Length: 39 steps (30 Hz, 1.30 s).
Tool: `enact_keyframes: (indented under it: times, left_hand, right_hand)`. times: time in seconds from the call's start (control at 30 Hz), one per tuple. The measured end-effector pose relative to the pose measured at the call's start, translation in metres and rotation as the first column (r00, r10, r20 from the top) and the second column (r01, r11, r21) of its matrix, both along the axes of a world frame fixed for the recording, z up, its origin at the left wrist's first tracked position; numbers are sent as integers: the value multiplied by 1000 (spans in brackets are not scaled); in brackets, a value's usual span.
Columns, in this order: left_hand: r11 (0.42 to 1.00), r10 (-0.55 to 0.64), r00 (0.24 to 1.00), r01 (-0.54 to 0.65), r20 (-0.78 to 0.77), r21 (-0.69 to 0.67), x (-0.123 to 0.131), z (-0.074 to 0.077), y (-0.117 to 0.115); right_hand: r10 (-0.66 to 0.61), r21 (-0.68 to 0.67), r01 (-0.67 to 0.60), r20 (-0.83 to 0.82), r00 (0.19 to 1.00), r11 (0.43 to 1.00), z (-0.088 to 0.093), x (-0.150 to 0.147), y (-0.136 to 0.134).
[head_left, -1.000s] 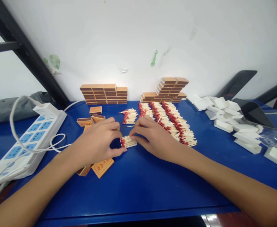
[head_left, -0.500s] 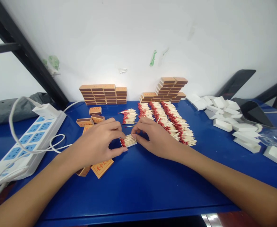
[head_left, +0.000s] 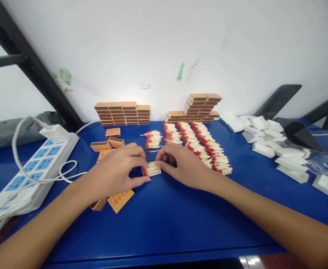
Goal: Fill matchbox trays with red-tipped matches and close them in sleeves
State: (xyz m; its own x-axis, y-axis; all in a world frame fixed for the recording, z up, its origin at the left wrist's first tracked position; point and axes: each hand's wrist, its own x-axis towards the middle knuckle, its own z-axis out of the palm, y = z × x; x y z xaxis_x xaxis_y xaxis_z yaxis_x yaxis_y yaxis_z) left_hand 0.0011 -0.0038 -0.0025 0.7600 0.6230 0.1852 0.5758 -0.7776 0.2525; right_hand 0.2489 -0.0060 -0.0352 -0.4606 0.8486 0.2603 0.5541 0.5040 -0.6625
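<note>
A small white matchbox tray (head_left: 157,173) filled with red-headed matches (head_left: 152,169) rests on the blue table between my hands. My left hand (head_left: 121,168) grips the tray's left end, thumb on the near side and fingers on the far side. At the tray's right end, my right hand (head_left: 177,162) has its thumb and forefinger pinched at the match ends; whether a match is between them is hidden. A single loose match (head_left: 152,151) lies just beyond the tray. Farther back is a small pile of matches (head_left: 153,139), with long rows of matches (head_left: 205,144) to its right.
Stacked matchboxes (head_left: 121,113) stand along the wall, with another stepped stack (head_left: 200,106) to their right. Loose matchbox sleeves (head_left: 121,200) lie around my left hand. White empty trays (head_left: 264,134) are heaped at right beside a black dustpan (head_left: 298,132). A power strip (head_left: 37,164) with cables sits left.
Both hands stay around the tray with nearly the same grip. The whole view has shifted down slightly; the matches and boxes keep their places.
</note>
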Motion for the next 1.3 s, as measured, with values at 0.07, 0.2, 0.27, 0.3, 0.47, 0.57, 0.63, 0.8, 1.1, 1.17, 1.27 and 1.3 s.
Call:
enact_keyframes:
  times: [0.07,0.2,0.27,0.3,0.47,0.57,0.63,0.8,1.1,1.17,1.27,1.3]
  left_hand:
    - [1000,5,1000,-5,-2,-6,0,-1,1]
    - [1000,10,1000,-9,2,-22,-1,-1,1]
    - [1000,9,1000,-9,10,-23,-2,-1,1]
    - [1000,8,1000,-8,13,-22,-1,-1,1]
    - [1000,8,1000,-8,17,-25,0,-2,1]
    - [1000,7,1000,-7,21,-28,0,-2,2]
    - [1000,-2,1000,2,29,-29,0,-2,2]
    - [998,-18,999,20,39,-60,0,0,2]
    - [999,-28,997,30,67,-25,0,0,0]
    - [999,-48,996,49,70,-22,-1,0,0]
    - [999,-47,996,48,71,-7,-2,-1,1]
    - [999,-42,997,42,72,0,-2,-2,1]
  right_hand:
    - [8,-6,-8,-2,1000,1000,0,-1,-1]
    - [-2,-23,2,-5,1000,1000,-2,-4,-2]
    - [-3,-13,2,-14,1000,1000,-3,-4,-2]
    - [4,3,-4,-17,1000,1000,-3,-4,-2]
    - [27,104,-30,36,999,994,-6,-6,-3]
    - [-24,131,17,48,999,991,-8,-9,-3]
    - [-59,145,52,41,997,988,-8,-11,-3]
    - [-62,158,57,21,998,986,-11,-12,-4]
    - [-20,159,20,-2,1000,987,-11,-10,-3]
    - [-19,160,19,-3,1000,987,-10,-10,-3]
    - [-12,171,12,0,1000,985,-11,-10,-3]
    - [-8,178,8,2,1000,984,-11,-9,-3]
